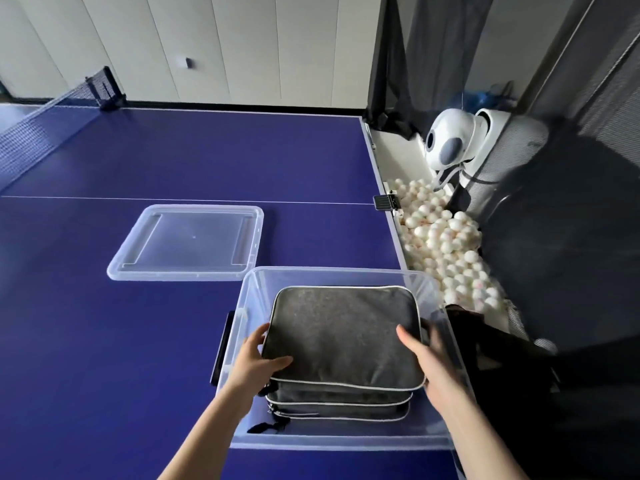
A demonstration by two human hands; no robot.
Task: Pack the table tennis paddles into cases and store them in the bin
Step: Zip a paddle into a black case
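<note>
Soft, even daylight is filling the scene, with no hard shadows falling on the blue table [173, 161]. A pale sheen is spreading across the table surface toward the far wall, and faint glare is showing on the clear lid [187, 242]. Wide-angle distortion is bowing straight lines near the frame edges. The dark netting [568, 237] at right is reading underexposed and slightly blurred; the centre is staying sharp.

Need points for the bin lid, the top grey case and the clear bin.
bin lid [188, 242], head view, centre of the flat panel.
top grey case [341, 327], head view, middle of its upper face.
clear bin [341, 441], head view, near wall below the cases.
</note>
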